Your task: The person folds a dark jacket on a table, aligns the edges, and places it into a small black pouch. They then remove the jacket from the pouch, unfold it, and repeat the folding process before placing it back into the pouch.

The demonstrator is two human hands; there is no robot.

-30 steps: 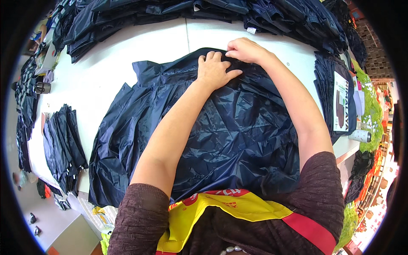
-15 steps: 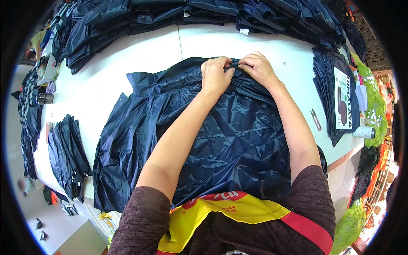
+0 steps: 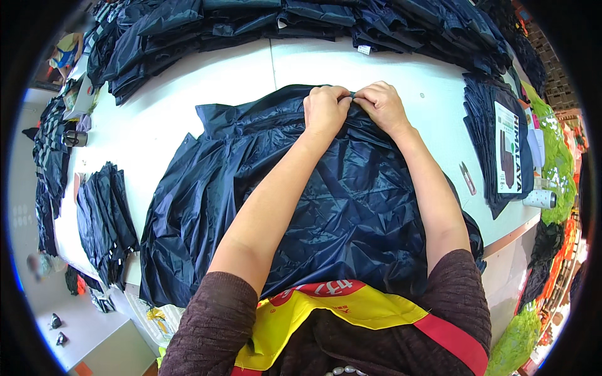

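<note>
Navy garment (image 3: 351,194), glossy, creased: head view, spread over the near part of my white table (image 3: 433,125), its upper edge up at my fingertips, its lower part reaching back to my yellow apron (image 3: 376,311).

Left hand (image 3: 326,114): closed, thumb and fingertips pinching the garment's upper edge. A second ago it lay spread on the cloth, fingers apart.

Right hand (image 3: 381,108): closed, pinching the same edge just beside the left. It was at this edge a second ago too, reaching farther over it; half a second ago a small gap parted the two hands, now narrowed so that the fingertips nearly meet. Whether they touch, I cannot tell.

Thread snips (image 3: 468,178): one pair, lying on the table right of my right forearm; out of sight a second ago, in view since the following frame.

Right side: dark folded stack (image 3: 478,119), a white printed card (image 3: 505,147) on it, pale cup (image 3: 539,199) beside; all unchanged.

Left side: pleated dark bundle (image 3: 106,213), as before.

Far side: long heap of dark garments (image 3: 301,19), likewise in place.
</note>
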